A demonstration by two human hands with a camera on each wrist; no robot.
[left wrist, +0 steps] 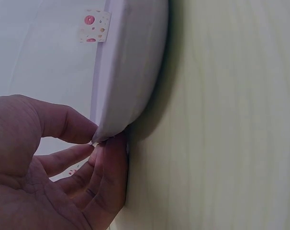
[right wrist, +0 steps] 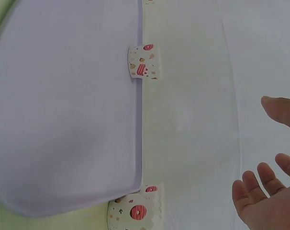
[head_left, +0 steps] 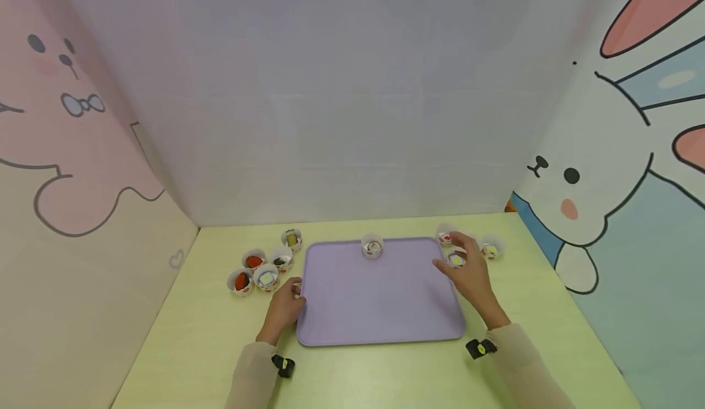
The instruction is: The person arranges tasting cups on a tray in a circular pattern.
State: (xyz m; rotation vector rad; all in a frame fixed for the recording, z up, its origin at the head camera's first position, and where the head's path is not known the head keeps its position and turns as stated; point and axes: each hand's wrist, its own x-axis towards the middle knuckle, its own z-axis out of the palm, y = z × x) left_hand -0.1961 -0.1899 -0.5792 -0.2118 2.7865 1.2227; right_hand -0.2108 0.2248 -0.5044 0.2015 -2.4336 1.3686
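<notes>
A shallow lilac tray (head_left: 380, 292) with rounded corners lies on the table. One patterned paper cup (head_left: 372, 247) with small contents sits on it at the middle of its back edge. My left hand (head_left: 283, 308) pinches the tray's left edge, thumb on the rim and fingers curled beneath, as the left wrist view shows. Above the tray's right side, my right hand (head_left: 470, 274) holds nothing; its thumb and fingers are spread apart. Close by its fingertips is a paper cup (head_left: 456, 258) with something yellow and white inside, just off the tray's right edge.
Left of the tray several paper cups stand grouped, among them one with orange-red contents (head_left: 242, 281) and one with yellowish contents (head_left: 292, 240). Two more cups, a rear one (head_left: 445, 234) and a right one (head_left: 492, 247), flank my right hand. A white cloth wall (head_left: 352, 121) closes off the back.
</notes>
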